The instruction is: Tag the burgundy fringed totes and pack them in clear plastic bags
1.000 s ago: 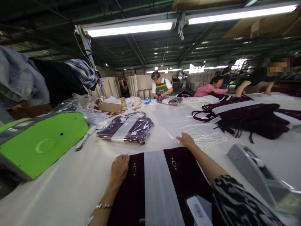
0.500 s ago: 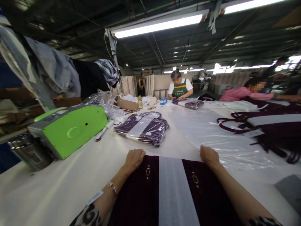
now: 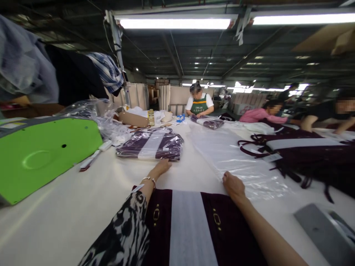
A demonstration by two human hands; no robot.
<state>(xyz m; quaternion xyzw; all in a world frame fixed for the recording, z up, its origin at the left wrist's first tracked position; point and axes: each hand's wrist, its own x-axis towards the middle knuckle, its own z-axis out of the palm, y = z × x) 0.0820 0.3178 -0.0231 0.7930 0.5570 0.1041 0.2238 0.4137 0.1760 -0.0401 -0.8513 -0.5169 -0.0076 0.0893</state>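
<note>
A dark maroon handbag (image 3: 233, 229) lies flat in front of me, with a pale strip (image 3: 188, 221) down its middle and a gold-coloured fitting on each side. My left hand (image 3: 161, 168) reaches beyond its top edge, fingers stretched out, close to the front edge of a maroon bag wrapped in clear plastic (image 3: 151, 145). Whether the fingertips touch that bag I cannot tell. By the handbag's upper right corner is my right hand (image 3: 235, 186), fingers curled closed, beside the edge of a clear plastic sheet (image 3: 216, 147). What its fingers hold is hidden.
A green-sided machine (image 3: 50, 155) stands at left. Several maroon bags (image 3: 305, 147) lie at right, near a grey object (image 3: 324, 229). Across the white table (image 3: 91, 207) a co-worker in a green apron (image 3: 200, 105) handles another wrapped bag (image 3: 209, 122). Other people lean in at right.
My left hand has left the handbag's top left corner and moved forward to the wrapped bag. My right hand stays near the top right corner. The view has turned right.
</note>
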